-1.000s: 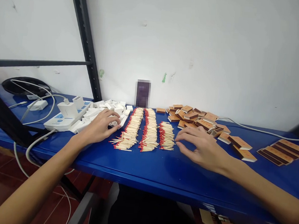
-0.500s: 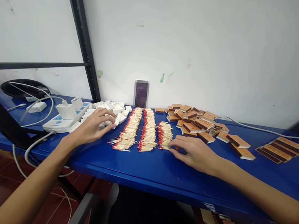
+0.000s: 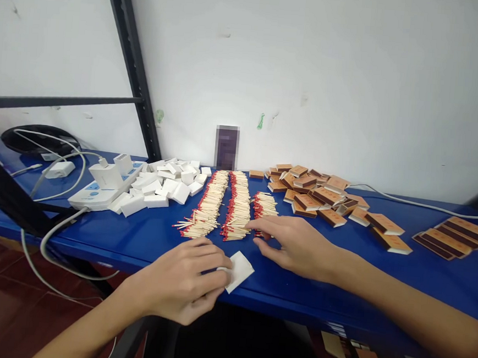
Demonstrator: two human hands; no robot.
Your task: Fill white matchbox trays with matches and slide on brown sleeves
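Observation:
My left hand [image 3: 192, 280] is closed on a white matchbox tray [image 3: 240, 272], held tilted near the front edge of the blue table; my fingers hide part of it. My right hand [image 3: 294, 244] reaches over the near end of the short row of red-tipped matches [image 3: 265, 204]. Its thumb and index finger are apart, and I see nothing held between them. Two longer rows of matches, a middle row [image 3: 237, 206] and a left row [image 3: 210, 204], lie beside it. The right fingertips are close to the middle row's near end.
A heap of white trays [image 3: 172, 182] lies at the left, beside a power strip [image 3: 97, 192] with chargers and cables. Orange matchboxes [image 3: 324, 197] are piled at the right, with flat sleeves [image 3: 453, 237] farther right. A black shelf post [image 3: 135, 55] rises at the left.
My left hand has come from the white heap toward the front middle, bringing a tray. My right hand has shifted slightly left over the matches, and its fingers have spread.

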